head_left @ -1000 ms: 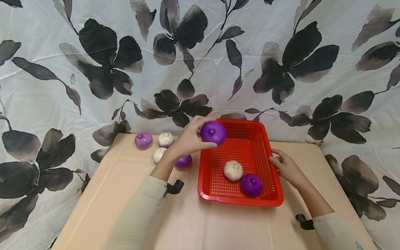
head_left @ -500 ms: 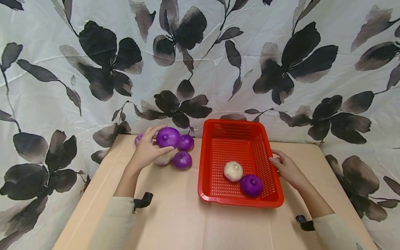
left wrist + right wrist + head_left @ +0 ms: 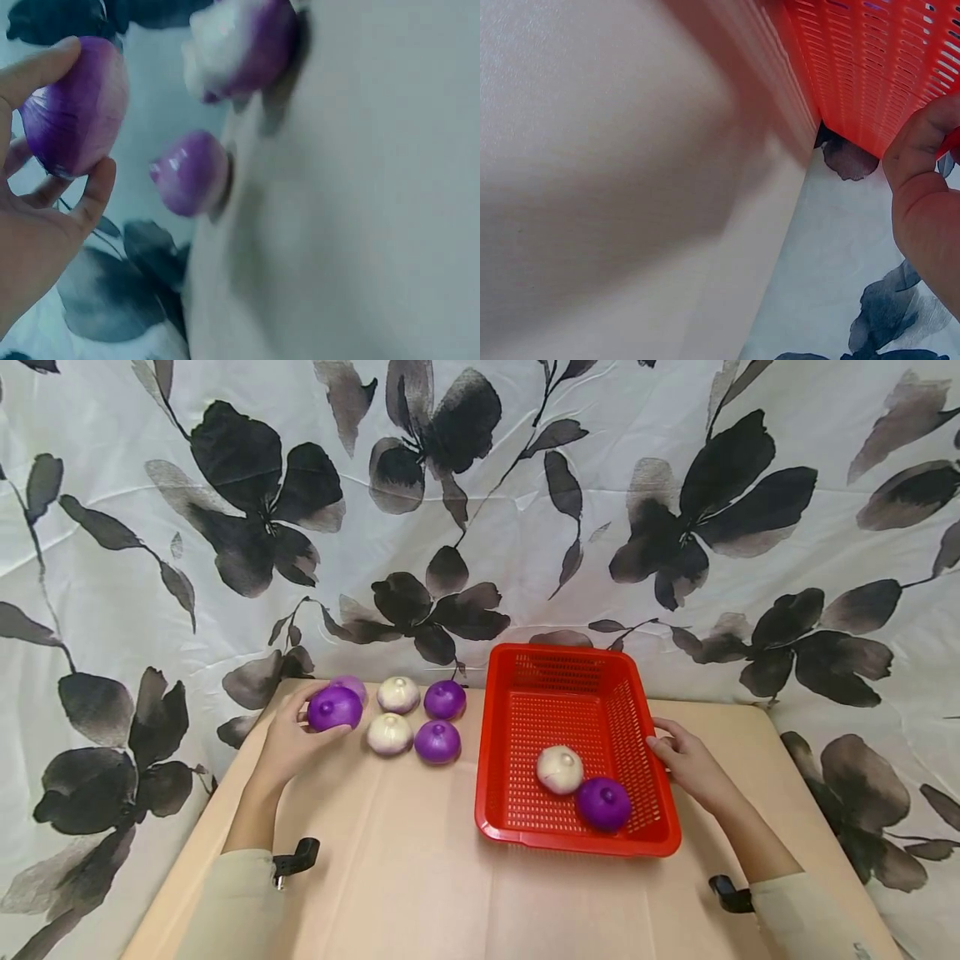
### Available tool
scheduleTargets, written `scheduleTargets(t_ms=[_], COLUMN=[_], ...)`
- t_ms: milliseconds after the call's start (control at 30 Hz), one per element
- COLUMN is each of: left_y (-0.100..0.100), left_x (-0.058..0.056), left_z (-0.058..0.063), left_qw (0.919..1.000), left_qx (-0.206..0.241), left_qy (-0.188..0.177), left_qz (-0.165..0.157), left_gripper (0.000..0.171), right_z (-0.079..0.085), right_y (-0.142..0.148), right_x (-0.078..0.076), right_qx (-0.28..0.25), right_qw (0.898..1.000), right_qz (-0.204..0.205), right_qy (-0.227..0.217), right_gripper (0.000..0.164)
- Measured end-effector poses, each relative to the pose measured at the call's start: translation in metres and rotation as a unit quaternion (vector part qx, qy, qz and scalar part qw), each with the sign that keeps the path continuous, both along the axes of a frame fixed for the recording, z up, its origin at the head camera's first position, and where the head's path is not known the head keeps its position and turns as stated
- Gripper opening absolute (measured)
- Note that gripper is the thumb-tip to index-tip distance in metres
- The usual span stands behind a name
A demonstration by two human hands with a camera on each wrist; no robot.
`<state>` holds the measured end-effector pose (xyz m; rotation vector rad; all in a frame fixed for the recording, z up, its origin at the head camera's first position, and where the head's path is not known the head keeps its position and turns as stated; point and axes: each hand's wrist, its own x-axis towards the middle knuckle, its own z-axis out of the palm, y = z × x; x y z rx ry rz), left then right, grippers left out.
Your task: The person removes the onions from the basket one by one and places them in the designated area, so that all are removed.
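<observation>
**Left hand (image 3: 291, 739) holds shiny round purple onion (image 3: 334, 708) over flat peach desk's (image 3: 405, 860) far-left corner**

Thumb and fingers pinching it, raised off the surface. Right hand (image 3: 688, 762): fingers curled on right rim of perforated red plastic basket (image 3: 577, 845). Inside, toward near-right corner: creamy-white onion (image 3: 559, 770), dark-purple onion (image 3: 603, 804). Near desk's far edge, left of basket: pale-purple onion (image 3: 352, 684), two white-and-purple onions (image 3: 398, 694), two deep-purple onions (image 3: 437, 742).

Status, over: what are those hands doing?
Left hand holding purple onion, off the table. Right hand gripping red basket. Possibly in the way: lighter onion, partly hidden behind it in head view.
</observation>
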<state>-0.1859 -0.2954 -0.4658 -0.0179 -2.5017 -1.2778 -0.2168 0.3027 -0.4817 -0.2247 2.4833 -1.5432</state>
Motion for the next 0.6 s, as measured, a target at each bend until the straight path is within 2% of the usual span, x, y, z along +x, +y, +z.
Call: scheduleTargets(t_ms=[233,433,600], left_y=[-0.022,-0.028,-0.029], left_x=[-0.002,-0.007,-0.01], left_z=[-0.022,-0.039,-0.047], left_qw=[0.9976,0.9929,0.9896], left_qx=[-0.012,-0.031,-0.037], left_qy=[-0.063,-0.104,-0.129], left_qz=[0.026,0.048,0.051], left_gripper=[0.085,0.087,0.088], right_z=[-0.001,-0.001,-0.001], right_y=[0.0,0.0,0.001], right_x=[-0.001,-0.001,-0.002], right_qx=[0.01,0.012,0.005], right_qw=[1.0,1.0,1.0], right_qz=[-0.004,-0.005,-0.001], right_qy=[0.0,-0.004,-0.005], right_gripper=[0.06,0.06,0.058])
